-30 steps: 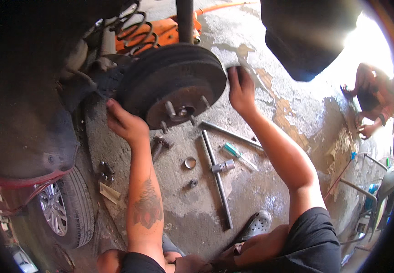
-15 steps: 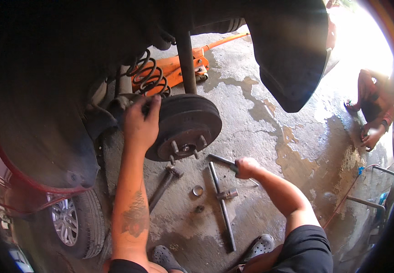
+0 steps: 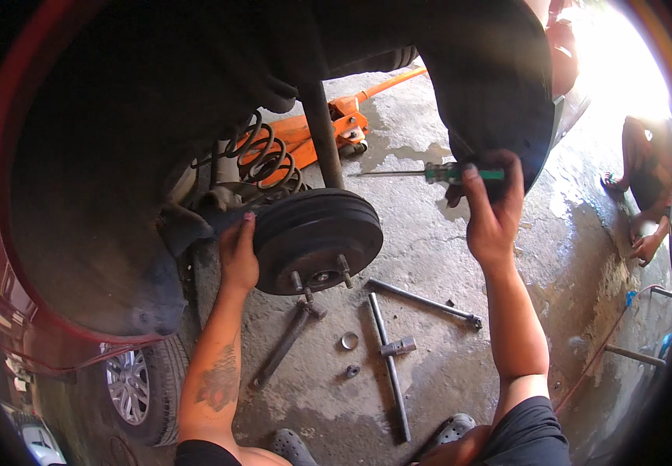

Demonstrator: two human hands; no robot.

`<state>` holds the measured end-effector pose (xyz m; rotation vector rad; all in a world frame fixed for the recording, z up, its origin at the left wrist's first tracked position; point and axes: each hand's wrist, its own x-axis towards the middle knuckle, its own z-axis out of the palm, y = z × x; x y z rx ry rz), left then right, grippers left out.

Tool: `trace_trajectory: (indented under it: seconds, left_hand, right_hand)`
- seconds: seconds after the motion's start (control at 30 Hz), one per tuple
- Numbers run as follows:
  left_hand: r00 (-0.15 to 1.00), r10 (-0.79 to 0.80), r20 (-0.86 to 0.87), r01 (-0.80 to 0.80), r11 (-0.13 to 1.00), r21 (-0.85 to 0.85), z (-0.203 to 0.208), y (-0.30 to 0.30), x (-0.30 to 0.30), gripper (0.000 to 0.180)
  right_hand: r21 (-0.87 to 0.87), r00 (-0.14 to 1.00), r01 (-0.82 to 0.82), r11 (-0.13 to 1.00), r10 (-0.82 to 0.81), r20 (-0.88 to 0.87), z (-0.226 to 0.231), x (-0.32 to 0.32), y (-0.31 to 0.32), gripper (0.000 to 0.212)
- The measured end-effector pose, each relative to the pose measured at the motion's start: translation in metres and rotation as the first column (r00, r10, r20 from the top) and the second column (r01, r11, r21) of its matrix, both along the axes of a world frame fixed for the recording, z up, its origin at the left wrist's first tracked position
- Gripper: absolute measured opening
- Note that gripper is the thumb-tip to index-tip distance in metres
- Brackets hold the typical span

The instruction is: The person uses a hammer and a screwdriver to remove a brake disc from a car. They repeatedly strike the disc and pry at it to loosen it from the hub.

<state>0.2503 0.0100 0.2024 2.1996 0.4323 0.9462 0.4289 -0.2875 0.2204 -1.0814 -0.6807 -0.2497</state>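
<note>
A dark brake drum (image 3: 316, 241) with wheel studs sits on the hub under the raised car. My left hand (image 3: 239, 256) is at the drum's left side, gripping its edge, with some fingers hidden. Up and to the right of the drum, my right hand (image 3: 495, 210) is closed around the green handle of a screwdriver (image 3: 438, 173). Its thin shaft points left, level and apart from the drum. Below the drum a hammer (image 3: 285, 346) lies on the floor. Beside it are a small metal cap (image 3: 350, 340) and a nut (image 3: 353, 371).
A T-handle socket wrench (image 3: 388, 365) and a long-handled bar (image 3: 425, 303) lie on the wet concrete. Behind the drum are a coil spring (image 3: 270, 155) and an orange floor jack (image 3: 343, 124). A wheel (image 3: 145, 388) stands at lower left. Another person (image 3: 650, 194) crouches at far right.
My right hand has risen from the floor tools and now holds up the screwdriver. My left hand has shifted from the drum's top edge down to its left side.
</note>
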Motion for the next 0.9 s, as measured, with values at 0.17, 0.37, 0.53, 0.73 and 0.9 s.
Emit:
trace_trajectory:
  seconds: [0.17,0.37,0.53,0.73,0.9]
  left_hand:
    - [0.999,-0.047,0.022,0.048,0.996,-0.071,0.009,-0.005,0.007,0.046]
    - [0.992,-0.119,-0.044,0.110,0.979,-0.171,0.014,-0.003,0.010,0.045]
    - [0.991,-0.134,0.018,0.134,0.966,-0.219,0.010,-0.002,0.011,0.046]
    - [0.986,-0.166,-0.027,0.161,0.978,-0.133,0.012,-0.001,0.009,0.043]
    - [0.983,-0.179,-0.041,0.172,0.976,-0.136,0.014,-0.003,0.008,0.043]
  right_hand:
    - [-0.142,1.000,0.014,0.990,-0.017,-0.023,-0.011,-0.005,0.012,0.024]
    - [-0.160,1.000,0.019,0.987,-0.018,0.007,-0.011,-0.007,0.015,0.025]
    - [-0.223,0.996,0.092,0.971,-0.093,0.010,-0.004,-0.007,0.013,0.023]
    - [-0.302,0.979,0.201,0.932,-0.199,0.038,0.004,-0.018,0.028,0.027]
    - [-0.307,0.919,0.386,0.870,-0.334,0.210,0.032,0.018,0.067,0.035]
